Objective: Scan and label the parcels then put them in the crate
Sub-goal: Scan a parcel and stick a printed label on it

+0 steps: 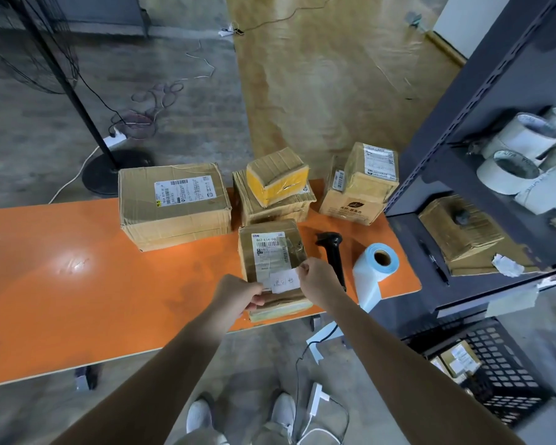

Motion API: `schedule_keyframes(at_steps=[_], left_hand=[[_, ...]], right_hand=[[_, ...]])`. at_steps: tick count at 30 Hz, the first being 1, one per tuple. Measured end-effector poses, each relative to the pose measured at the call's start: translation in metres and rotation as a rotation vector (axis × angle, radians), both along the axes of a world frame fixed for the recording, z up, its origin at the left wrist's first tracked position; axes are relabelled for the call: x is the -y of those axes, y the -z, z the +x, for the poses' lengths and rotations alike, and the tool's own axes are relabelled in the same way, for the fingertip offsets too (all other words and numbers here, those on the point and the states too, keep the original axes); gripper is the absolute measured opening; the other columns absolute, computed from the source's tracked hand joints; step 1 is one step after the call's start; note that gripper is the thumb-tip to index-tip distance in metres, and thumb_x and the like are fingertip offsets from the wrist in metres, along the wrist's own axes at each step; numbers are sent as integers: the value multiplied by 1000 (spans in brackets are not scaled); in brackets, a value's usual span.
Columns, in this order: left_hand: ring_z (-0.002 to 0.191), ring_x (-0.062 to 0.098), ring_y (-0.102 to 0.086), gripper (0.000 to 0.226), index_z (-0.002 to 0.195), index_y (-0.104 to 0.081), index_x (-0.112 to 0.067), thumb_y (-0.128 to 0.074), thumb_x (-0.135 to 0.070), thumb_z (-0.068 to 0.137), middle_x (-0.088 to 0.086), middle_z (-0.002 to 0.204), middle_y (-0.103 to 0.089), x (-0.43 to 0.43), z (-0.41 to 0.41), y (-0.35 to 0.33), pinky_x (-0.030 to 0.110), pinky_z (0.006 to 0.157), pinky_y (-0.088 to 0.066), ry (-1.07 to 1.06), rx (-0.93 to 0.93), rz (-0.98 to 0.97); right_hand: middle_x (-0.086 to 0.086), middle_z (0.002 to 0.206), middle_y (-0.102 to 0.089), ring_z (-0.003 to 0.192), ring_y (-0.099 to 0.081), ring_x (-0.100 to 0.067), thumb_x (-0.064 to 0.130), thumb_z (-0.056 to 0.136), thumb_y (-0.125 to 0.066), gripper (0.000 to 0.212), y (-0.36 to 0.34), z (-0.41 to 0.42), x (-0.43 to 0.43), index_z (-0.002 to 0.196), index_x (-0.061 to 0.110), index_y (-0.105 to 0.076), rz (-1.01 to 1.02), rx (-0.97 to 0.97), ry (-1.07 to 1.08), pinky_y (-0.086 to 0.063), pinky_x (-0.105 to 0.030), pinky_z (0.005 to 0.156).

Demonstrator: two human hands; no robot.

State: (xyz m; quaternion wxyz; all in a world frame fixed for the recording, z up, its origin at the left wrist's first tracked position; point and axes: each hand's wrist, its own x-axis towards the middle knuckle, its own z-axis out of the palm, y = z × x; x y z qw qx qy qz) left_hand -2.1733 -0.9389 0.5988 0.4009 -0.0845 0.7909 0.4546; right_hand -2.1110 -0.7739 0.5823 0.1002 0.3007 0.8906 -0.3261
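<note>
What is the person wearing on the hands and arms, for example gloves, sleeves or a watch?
Nothing that I can see. The left hand and the right hand are bare, with no gloves and no rings visible. No watch, band or cuff shows at the wrists. The forearms also look bare, and no sleeve appears before the lower edge of the picture.

A table [77,284] spans the middle of the frame. Along its far edge stand a large parcel [174,203] at left, a small parcel [276,175] stacked on a flat parcel [273,208] at centre, and a tall parcel [363,184] at right. In front of the stack lies the near parcel [270,248], a paper label [284,281] on its near end between the left hand [241,293] and right hand [315,277]. Right of it lie a handheld scanner [334,255], then a label roll [376,264]. A shelving unit [456,162] fills the right; a crate [501,374] sits at lower right.
</note>
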Motion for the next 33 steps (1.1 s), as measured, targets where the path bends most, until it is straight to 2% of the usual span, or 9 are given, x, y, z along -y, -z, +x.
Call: schedule_keyframes(at_steps=[3,5,8,10,15,19,22,28,33], left_hand=[[50,10,-53,13,74,-64,-9,-59,-7,86,2,68,-65,2,0,11,21,46,-38,94,-234,-20],[75,13,-60,11,95,-65,-16,-57,-12,89,0,92,-66,3,2,12,26,63,-47,233,-452,-54],[105,20,-58,36,130,-57,-18,-50,-12,95,4,125,-54,0,6,15,28,82,-48,506,-654,-130],[118,22,-51,44,139,-48,-21,-48,-12,96,6,137,-46,-3,10,16,33,90,-50,673,-748,-234],[126,25,-42,52,147,-38,-25,-46,-13,97,9,148,-32,-6,17,13,36,94,-50,932,-873,-469],[122,26,-44,48,143,-42,-21,-49,-15,96,11,143,-37,-8,18,11,36,90,-50,987,-947,-549],[123,24,-44,44,141,-45,-21,-49,-19,97,8,141,-39,-8,18,17,35,92,-52,940,-946,-484],[112,20,-48,24,116,-59,-16,-55,-28,96,4,122,-50,-15,5,28,30,87,-48,501,-770,-241],[113,20,-41,52,128,-44,-15,-67,-34,87,5,125,-39,-11,12,38,32,93,-43,183,-643,-163]], right_hand=[[-5,76,-57,63,-51,-13,22,103,-45,22,2,-2,1,91,9,-58,36,2,-28,-33,-20,51],[-4,76,-57,66,-55,-16,23,103,-45,21,6,-2,2,90,11,-57,66,1,-29,-33,-21,51],[-3,76,-58,69,-58,-17,24,103,-45,22,9,-2,3,92,11,-59,98,10,-27,-36,-21,52],[-3,79,-60,72,-59,-17,25,103,-46,21,9,-2,4,97,10,-61,109,10,-19,-39,-22,54],[-2,87,-66,78,-63,-18,29,100,-52,19,11,-1,4,99,14,-63,192,8,-30,-49,-27,65],[-3,88,-66,76,-65,-19,36,97,-56,24,14,-4,6,99,12,-62,281,54,-5,-56,-32,68],[-3,95,-63,84,-65,-22,44,89,-66,37,15,-6,0,106,13,-54,236,28,88,-58,-36,73],[-4,101,-60,90,-63,-24,55,84,-67,56,22,-1,-10,114,13,-44,90,39,157,-54,-36,72],[-2,105,-62,89,-62,-21,53,88,-63,52,31,8,-15,121,15,-46,-91,20,153,-56,-40,80]])
